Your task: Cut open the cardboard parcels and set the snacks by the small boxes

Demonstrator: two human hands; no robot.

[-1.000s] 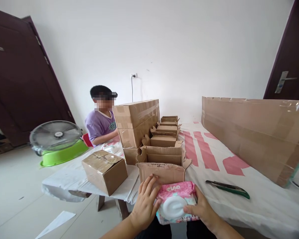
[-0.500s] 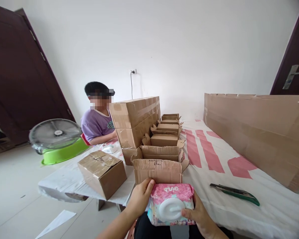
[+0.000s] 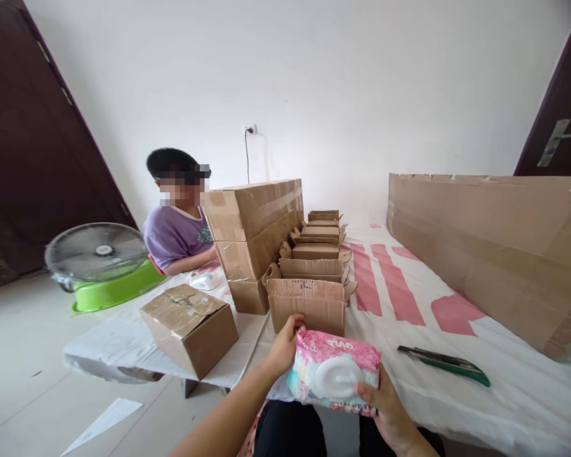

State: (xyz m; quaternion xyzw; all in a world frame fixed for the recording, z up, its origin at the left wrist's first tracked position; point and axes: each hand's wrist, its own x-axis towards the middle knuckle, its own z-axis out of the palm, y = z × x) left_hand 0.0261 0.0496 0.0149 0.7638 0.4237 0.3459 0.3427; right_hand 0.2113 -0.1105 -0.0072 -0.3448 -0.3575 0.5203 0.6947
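A pink and pale-blue pack of wet wipes [image 3: 335,373] with a white plastic lid is held above my lap at the table's near edge. My right hand [image 3: 387,406] grips its right side, with the thumb on top beside the lid. My left hand [image 3: 285,349] is closed at the pack's upper left corner, its fingertips against the front of the nearest open cardboard box [image 3: 309,304]; some of those fingers are hidden. That box heads a row of open boxes [image 3: 314,268] running away from me, their flaps standing up.
Left of the row stands a stack of taped cartons [image 3: 252,238], with a closed carton [image 3: 190,327] nearer me. A green utility knife [image 3: 445,365] lies to the right, before a long cardboard panel [image 3: 485,254]. A person in a purple shirt [image 3: 176,238] sits behind the cartons, near a fan [image 3: 98,251].
The pack has moved slightly forward and right in my hands and tilted. The nearest open box sits a little farther from me. The view has shifted slightly.
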